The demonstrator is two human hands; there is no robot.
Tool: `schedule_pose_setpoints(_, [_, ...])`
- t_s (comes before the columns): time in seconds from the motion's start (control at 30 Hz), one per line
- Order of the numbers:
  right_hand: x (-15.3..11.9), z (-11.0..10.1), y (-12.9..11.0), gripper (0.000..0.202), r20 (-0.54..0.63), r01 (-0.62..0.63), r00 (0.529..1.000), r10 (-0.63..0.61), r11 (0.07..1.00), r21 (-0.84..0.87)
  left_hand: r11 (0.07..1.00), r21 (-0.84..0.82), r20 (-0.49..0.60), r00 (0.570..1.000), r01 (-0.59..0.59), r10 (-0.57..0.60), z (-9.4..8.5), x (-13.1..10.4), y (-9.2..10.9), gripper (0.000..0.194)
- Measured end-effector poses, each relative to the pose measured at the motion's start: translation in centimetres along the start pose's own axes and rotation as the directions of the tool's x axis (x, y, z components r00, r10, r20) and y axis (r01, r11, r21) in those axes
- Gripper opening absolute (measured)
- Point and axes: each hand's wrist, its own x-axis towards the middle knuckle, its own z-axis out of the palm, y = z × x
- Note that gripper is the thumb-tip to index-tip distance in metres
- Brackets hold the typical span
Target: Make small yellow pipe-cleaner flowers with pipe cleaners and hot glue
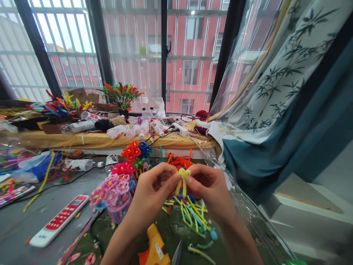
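Head view: left hand (156,187), right hand (211,186) both pinching yellow fuzzy piece (184,174) above loose strips (193,214).

A single head-worn camera supplied the view. It faced forward and downward from above the near side of the dark green flat work mat (168,233). The bare left hand (157,187) and bare right hand (211,186) were close to the lens, near mid-frame. Coverage extended to the tall black-framed glass window (164,55) at far centre and the teal fabric curtain (256,162) at right.
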Motion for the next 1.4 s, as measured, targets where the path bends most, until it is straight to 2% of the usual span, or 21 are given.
schedule_pose_setpoints(0.07, [0.1,-0.4,-0.1,0.018,0.071,-0.048,0.996,0.05,0.998,-0.037,0.992,-0.098,-0.006,0.997,0.079,-0.08,0.1,0.0,0.2,0.022])
schedule_pose_setpoints(0.13, [0.2,-0.7,-0.3,0.024,0.108,-0.085,0.99,0.093,0.994,-0.073,0.989,-0.103,-0.02,0.994,0.103,-0.105,0.0,-0.1,0.3,0.023])
schedule_pose_setpoints(0.33, [0.6,-0.8,-0.8,0.03,0.069,-0.158,0.985,0.159,0.987,-0.016,0.997,0.048,-0.024,0.998,0.062,-0.061,-0.2,-0.2,0.4,0.023])
schedule_pose_setpoints(0.47, [0.4,-0.7,-0.9,0.022,0.074,-0.18,0.98,0.183,0.983,-0.04,0.997,0.069,-0.071,0.997,0.023,-0.018,0.6,-0.1,0.4,0.021])
schedule_pose_setpoints(0.6, [0.3,-0.9,-0.8,0.018,0.049,-0.144,0.988,0.145,0.989,-0.028,0.993,-0.081,-0.112,0.989,0.085,-0.094,1.4,0.0,0.1,0.025])
schedule_pose_setpoints(0.67, [0.3,-1.0,-0.6,0.019,0.051,-0.148,0.988,0.148,0.989,-0.006,0.97,-0.197,-0.081,0.984,0.141,-0.16,1.4,0.0,-0.2,0.025])
schedule_pose_setpoints(0.73, [0.4,-1.0,-0.4,0.019,0.027,-0.145,0.989,0.145,0.989,0.026,0.945,-0.289,-0.049,0.984,0.153,-0.174,1.2,0.0,-0.7,0.023])
schedule_pose_setpoints(0.87, [0.5,-1.0,-0.1,0.019,-0.048,-0.126,0.99,0.131,0.987,0.096,0.937,-0.349,-0.059,0.997,0.033,-0.057,0.4,0.1,-1.3,0.013])
schedule_pose_setpoints(1.07, [0.5,-0.9,-0.2,0.018,-0.038,-0.179,0.982,0.186,0.973,0.146,0.954,-0.294,-0.028,0.998,-0.068,0.062,0.2,0.3,-1.5,0.007])
schedule_pose_setpoints(1.23, [0.4,-0.5,-0.3,0.018,-0.031,-0.187,0.981,0.193,0.973,0.134,0.969,-0.105,-0.082,0.973,-0.223,0.215,0.2,0.5,-1.2,0.006])
schedule_pose_setpoints(1.4, [0.3,-0.4,0.0,0.018,-0.053,-0.129,0.99,0.131,0.991,0.039,0.943,0.14,-0.016,0.952,-0.302,0.307,0.1,0.4,-0.9,0.009])
